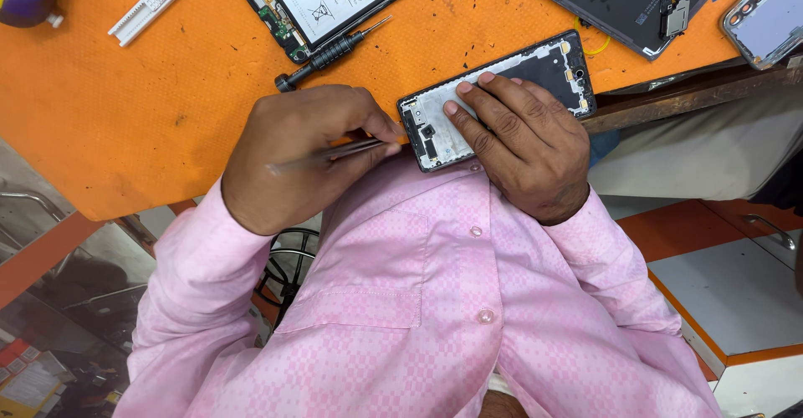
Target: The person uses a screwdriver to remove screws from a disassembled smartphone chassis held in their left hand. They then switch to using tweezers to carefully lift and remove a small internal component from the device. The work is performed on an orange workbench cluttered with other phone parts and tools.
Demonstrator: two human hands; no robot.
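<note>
An opened phone frame [552, 62], dark-rimmed with a pale inner plate, lies tilted at the near edge of the orange table mat [125, 108]. My right hand [523, 142] rests on it, fingers spread over its middle, pinning it down. My left hand [301, 146] is closed around thin metal tweezers [335, 152]. The tweezers' tip points right and meets the frame's near left corner. My pink sleeves and shirt fill the lower part of the view.
A black screwdriver [326, 52] lies just beyond my left hand. Farther back are another opened phone showing its battery [322, 0], a dark back panel [619, 0], a grey phone [769, 16] and a white plastic strip [155, 0].
</note>
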